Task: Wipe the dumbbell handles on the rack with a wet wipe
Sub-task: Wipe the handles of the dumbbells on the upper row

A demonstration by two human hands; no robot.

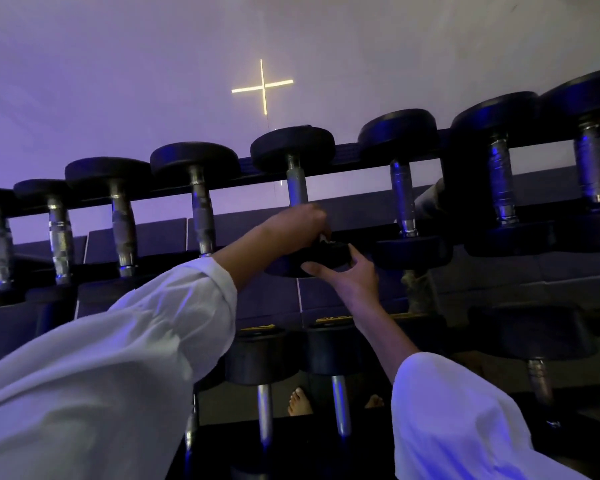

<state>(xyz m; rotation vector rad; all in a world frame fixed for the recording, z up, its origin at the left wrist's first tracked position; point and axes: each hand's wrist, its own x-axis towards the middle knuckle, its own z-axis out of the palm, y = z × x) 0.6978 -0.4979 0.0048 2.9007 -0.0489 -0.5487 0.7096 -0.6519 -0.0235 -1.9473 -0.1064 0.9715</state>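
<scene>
- While my left hand (300, 225) curls round the lower end of the handle (298, 187), my right hand (349, 277) cradles the near head (329, 254) of the same dumbbell (293, 150), fingers fairly straight beneath it and thumb up against its side.
- A small pale scrap (324, 238) shows at my left fingertips (it may be the wet wipe, I cannot tell).
- That dumbbell lies across the top tier of the rack (347, 152), its far head on the back rail.
- Its heads are round and black; the handle is knurled grey metal, tinted blue by the light.
- To its left sit four more dumbbells (194, 161) in a row, and to its right three larger ones (399, 131), all with black heads and shiny metal grips.
- Below it, on a lower tier, stand further dumbbells (260, 355) with smooth steel handles.
- Under those, bare feet (299, 401) show on a dark floor.
- Behind and above the dumbbell, a plain wall (118, 81) glows purple, with a lit cross of thin yellow lines (263, 85) on it.
- Both my arms wear loose white sleeves (118, 358).
</scene>
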